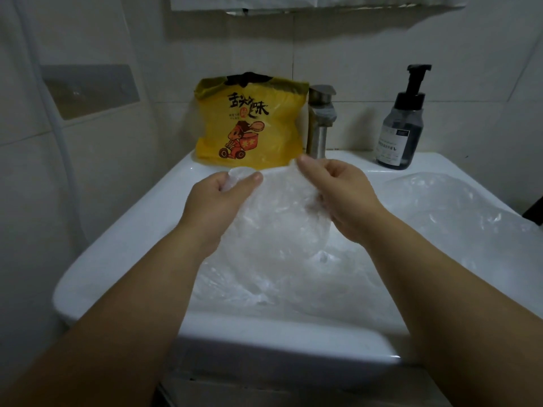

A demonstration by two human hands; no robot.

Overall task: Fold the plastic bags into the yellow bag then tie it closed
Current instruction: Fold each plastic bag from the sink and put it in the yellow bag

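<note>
just the one cam, strapped on the person's head, wide-angle, tilted down over the sink (117,245) from close up, facing the tap (318,133) at 12 o'clock

Yellow bag (249,124) w/ black lettering, red cartoon; clear bags (282,230); white sink (117,245).

Domestic bathroom. Identified by white ceramic washbasin (117,251) filling the near and middle ground, with metal tap (320,121) standing at its far rim and dark pump dispenser bottle (404,121) on the ledge at far right. Walled in pale glazed tiles (367,54) at the far side and left. Fitted on the left wall with white hose (58,127) beside a rectangular plate (91,91).
</note>
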